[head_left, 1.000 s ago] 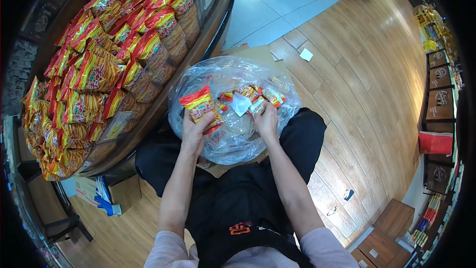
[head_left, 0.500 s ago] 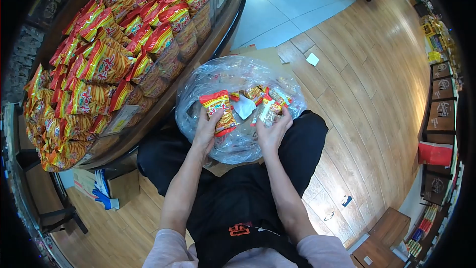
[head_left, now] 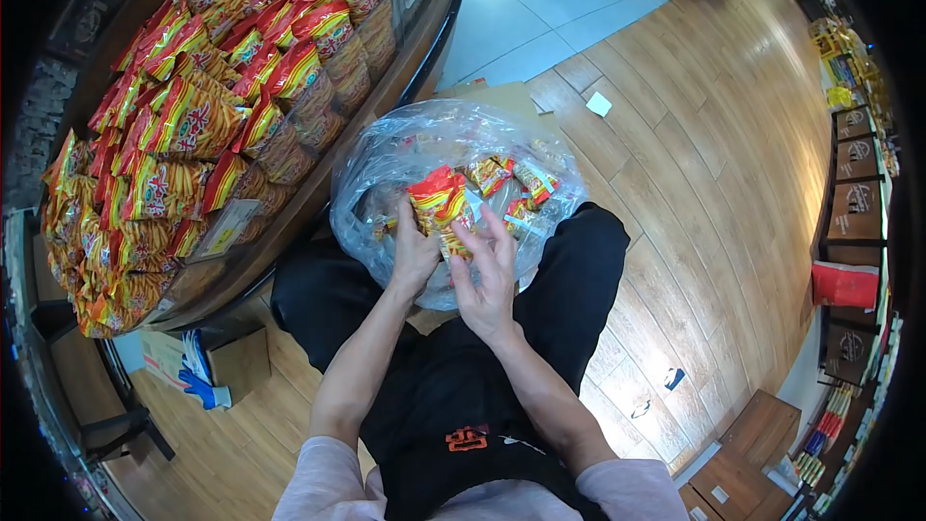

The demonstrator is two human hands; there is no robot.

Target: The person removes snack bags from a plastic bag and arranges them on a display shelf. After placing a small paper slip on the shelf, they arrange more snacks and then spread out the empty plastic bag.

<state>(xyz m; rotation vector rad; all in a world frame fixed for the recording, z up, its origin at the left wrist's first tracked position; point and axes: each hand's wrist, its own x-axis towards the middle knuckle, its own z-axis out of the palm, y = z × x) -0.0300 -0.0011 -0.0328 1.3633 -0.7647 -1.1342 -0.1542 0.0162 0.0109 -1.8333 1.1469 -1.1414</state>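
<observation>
My left hand (head_left: 415, 256) grips a red and yellow snack packet (head_left: 439, 195) at its left side, over a clear plastic bag (head_left: 376, 150). Close against the packet's lower right is my right hand (head_left: 489, 280), its fingers apart and holding nothing. Inside the wide-mouthed bag lie several more snack packets (head_left: 535, 181), along with a white piece of paper (head_left: 473, 205) partly hidden behind the held packet. The bag rests between my legs.
At the left, a wooden display bin (head_left: 395, 87) is heaped with larger snack bags (head_left: 198, 121). An open cardboard box (head_left: 241, 367) with blue gloves (head_left: 204, 388) stands at lower left. Shelves with brown boxes (head_left: 857, 212) line the right side. A white paper square (head_left: 598, 104) lies on the floor.
My right hand has let go of the small packet it held, which now lies in the bag. It has moved left and down to the packet in my left hand, fingers spreading.
</observation>
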